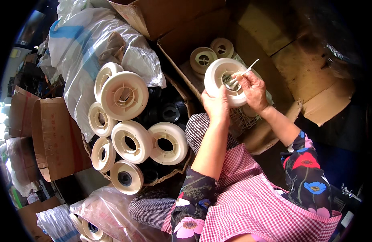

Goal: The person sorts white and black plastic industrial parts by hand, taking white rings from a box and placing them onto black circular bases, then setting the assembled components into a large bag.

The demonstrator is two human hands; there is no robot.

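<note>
Cream ring [212, 77] is held over a box [194, 30] of similar rings [195, 55].

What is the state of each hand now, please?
Left hand: closed, holding a cream round part by its rim.
Right hand: closed, pinching a thin white piece.

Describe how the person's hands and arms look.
The left hand and right hand are gloveless, the forearms bare. The left sleeve is black with a large pink flower; the right sleeve, also black, shows red, blue and pink flowers.
</note>
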